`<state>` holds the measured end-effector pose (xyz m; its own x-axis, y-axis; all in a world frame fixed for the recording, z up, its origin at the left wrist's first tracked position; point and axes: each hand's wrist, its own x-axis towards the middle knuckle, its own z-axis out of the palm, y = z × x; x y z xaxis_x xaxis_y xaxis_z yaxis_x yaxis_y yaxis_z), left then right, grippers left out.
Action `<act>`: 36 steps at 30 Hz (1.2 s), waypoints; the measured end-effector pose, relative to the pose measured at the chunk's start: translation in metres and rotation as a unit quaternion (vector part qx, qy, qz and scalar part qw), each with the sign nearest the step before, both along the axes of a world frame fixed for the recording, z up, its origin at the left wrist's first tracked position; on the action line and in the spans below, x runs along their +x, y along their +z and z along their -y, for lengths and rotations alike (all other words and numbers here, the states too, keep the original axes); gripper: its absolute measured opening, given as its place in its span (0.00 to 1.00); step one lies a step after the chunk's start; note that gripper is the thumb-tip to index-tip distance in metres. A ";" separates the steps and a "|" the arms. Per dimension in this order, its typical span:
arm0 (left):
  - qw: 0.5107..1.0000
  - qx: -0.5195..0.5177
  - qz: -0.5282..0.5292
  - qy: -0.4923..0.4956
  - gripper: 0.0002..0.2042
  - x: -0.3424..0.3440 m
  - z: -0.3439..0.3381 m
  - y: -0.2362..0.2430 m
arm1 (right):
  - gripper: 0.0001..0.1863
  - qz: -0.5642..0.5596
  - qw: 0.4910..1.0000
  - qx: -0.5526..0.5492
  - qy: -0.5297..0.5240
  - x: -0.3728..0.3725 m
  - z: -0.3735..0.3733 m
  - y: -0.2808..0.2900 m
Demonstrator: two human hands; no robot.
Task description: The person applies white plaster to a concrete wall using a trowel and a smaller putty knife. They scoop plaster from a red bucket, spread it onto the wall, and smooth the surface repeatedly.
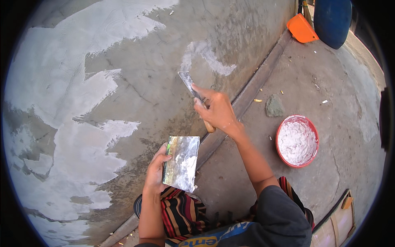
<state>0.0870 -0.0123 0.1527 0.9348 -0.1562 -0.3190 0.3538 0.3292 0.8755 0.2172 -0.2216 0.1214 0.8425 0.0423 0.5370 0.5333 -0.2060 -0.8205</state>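
Observation:
In my right hand (218,109) is a putty knife (189,82) with a wooden handle, its smeared blade pointing up toward the wall. My fingers are closed around it where blade and handle meet. Lower and to the left, my left hand (157,166) grips a flat rectangular plate (182,162) by its left edge, thumb on top. White paste lies on the plate's right and lower part. The grey wall (160,94) carries broad white patches (78,152) on the left and a curved smear (214,61) just beyond the blade.
A red bowl (279,152) of white paste stands on the concrete floor to my right, with a stone (274,106) beside it. At the far right are an orange dustpan (302,29) and a blue barrel (332,22). A framed panel (335,222) lies near right.

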 end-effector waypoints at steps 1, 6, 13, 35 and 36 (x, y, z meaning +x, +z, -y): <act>1.000 0.001 0.000 0.000 0.25 -0.001 0.000 -0.001 | 0.23 -0.033 0.999 0.034 -0.009 0.000 0.008 0.008; 1.000 0.005 0.004 -0.016 0.26 0.000 0.002 -0.001 | 0.24 -0.075 0.996 0.019 -0.048 0.025 0.020 0.028; 1.000 0.000 0.011 0.027 0.27 -0.002 -0.008 0.003 | 0.24 -0.047 0.998 -0.053 -0.003 -0.008 0.003 0.026; 0.995 -0.021 0.030 0.095 0.27 -0.003 -0.015 0.001 | 0.30 0.180 0.979 0.018 -0.091 0.005 -0.084 -0.051; 0.994 -0.017 0.026 0.105 0.27 -0.003 -0.014 0.001 | 0.29 0.186 0.979 0.021 -0.084 0.002 -0.080 -0.053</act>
